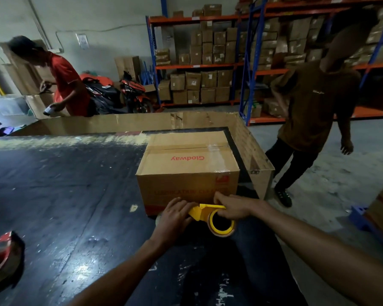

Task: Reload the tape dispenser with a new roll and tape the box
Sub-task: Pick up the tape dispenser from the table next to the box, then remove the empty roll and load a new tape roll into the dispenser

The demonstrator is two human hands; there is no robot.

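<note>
I've got both hands clamped on the yellow dispenser (200, 212), left hand (176, 214) on its handle, right hand (232, 208) over the roll (221, 225), box (187, 171) just beyond my knuckles.

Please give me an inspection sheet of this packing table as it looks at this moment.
Surface: dark table, scuffed, cardboard wall along far edge.
Job's things: yellow tape dispenser with roll, held at the near side of the closed cardboard box.
Clutter: red tape dispenser at left edge.
Grippers: left hand and right hand both grip the yellow dispenser.
Cables: nothing seen.
Surroundings: shelves of cartons, two people, a motorcycle.
</note>
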